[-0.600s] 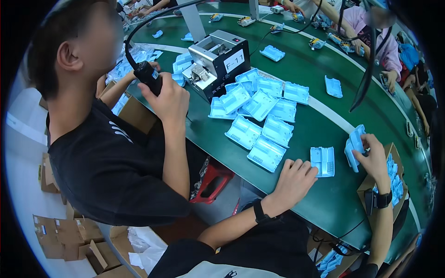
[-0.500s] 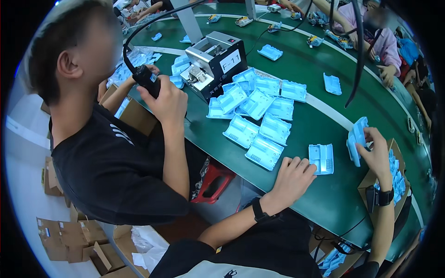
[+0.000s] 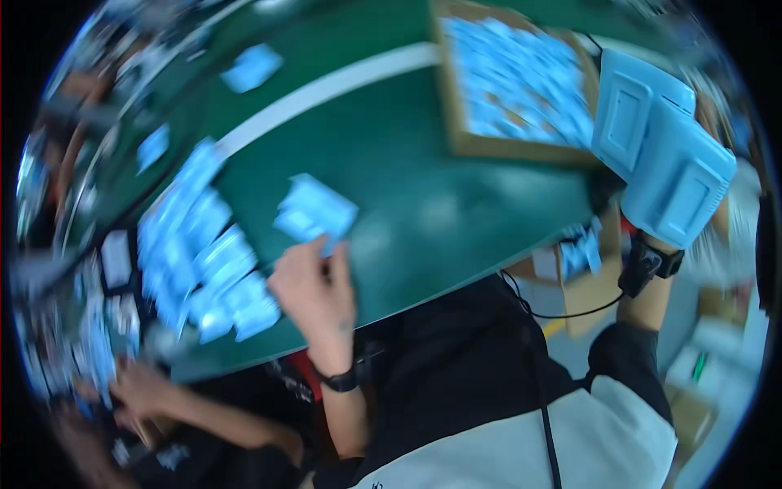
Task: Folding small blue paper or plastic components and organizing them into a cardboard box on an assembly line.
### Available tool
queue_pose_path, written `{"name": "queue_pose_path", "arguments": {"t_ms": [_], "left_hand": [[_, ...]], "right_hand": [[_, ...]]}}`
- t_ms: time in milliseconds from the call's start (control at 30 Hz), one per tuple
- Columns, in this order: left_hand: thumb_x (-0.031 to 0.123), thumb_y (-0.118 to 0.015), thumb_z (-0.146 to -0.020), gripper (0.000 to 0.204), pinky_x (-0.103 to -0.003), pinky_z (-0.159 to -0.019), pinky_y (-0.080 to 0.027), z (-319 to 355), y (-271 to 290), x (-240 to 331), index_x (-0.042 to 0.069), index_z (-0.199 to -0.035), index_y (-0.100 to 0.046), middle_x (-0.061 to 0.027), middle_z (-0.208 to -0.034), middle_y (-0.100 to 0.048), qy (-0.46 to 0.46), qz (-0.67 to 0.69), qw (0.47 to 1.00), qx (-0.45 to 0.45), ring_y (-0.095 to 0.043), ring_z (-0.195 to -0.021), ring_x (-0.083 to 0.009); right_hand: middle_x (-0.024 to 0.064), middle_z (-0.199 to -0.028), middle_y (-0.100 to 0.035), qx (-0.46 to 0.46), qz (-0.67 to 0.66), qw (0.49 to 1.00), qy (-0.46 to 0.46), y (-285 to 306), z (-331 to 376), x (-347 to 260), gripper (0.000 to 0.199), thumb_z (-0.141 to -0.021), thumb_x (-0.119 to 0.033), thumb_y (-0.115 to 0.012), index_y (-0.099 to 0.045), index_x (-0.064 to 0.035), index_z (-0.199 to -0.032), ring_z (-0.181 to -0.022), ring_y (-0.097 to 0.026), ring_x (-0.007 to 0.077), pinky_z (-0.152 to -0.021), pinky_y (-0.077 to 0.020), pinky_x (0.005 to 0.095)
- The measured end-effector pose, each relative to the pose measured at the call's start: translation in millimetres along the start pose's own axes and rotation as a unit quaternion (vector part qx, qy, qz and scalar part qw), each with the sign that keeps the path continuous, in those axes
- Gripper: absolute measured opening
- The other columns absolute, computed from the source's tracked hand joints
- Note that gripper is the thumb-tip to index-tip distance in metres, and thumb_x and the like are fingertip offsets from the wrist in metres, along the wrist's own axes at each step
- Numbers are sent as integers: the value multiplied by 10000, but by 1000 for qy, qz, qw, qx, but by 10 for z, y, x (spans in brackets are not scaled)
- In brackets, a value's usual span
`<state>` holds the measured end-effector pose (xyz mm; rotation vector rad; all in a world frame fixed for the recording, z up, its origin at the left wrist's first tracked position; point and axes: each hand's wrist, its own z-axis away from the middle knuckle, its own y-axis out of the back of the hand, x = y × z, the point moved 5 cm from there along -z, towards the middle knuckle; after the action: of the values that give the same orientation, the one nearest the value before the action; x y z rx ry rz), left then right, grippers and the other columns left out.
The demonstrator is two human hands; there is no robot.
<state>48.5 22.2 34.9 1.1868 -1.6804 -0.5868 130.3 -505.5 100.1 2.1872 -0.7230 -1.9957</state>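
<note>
Shells (image 3: pixel 680 171): clasping two, overlapping, in the right grip (image 3: pixel 658 241) near the box (image 3: pixel 525 147); touching another shell (image 3: pixel 314 205) on the table (image 3: pixel 407 220) with the left grip (image 3: pixel 315 281), looking too blurred to tell whether pinching.

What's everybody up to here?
At a green table, someone holds up two overlapping blue plastic shells in their right hand, mostly hidden behind them. The left hand is at the edge of a single shell on the table; blur hides whether it is gripped. A pile of shells lies to the left, and a cardboard box of blue pieces is farther right.
</note>
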Motion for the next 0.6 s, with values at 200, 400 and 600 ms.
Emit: {"name": "queue_pose_path", "arguments": {"t_ms": [200,400,600], "left_hand": [[141,-825,-922,220,-394,-754,-416,-22,-71,41,31,-1072,-709,-62,-805,-588,71,28,996,-49,-544,-766,-237],[160,-794,-974,236,-342,-679,-422,66,-78,-24,-28,-1058,-679,-52,-796,-546,53,13,998,-30,-470,-724,-172],[153,-783,-981,228,-341,-678,-419,74,-77,16,-32,-994,-650,-50,-801,-551,43,12,998,-44,-463,-725,-174]], "right_hand": [[101,-1445,-629,197,337,920,24,1528,1912,874,516,-1015,-360,-640,-601,-112,-1465,-1321,-586,286,-1103,-497,452],[117,-1401,-639,159,-536,822,-111,1506,2604,1993,514,-1023,-414,-649,-610,-106,-1433,-1221,-602,321,-1010,-523,494],[157,-1312,-679,115,-405,879,-222,1287,2190,3339,452,-1077,-332,-632,-565,-59,-1430,-1138,-672,291,-991,-563,471]]}}
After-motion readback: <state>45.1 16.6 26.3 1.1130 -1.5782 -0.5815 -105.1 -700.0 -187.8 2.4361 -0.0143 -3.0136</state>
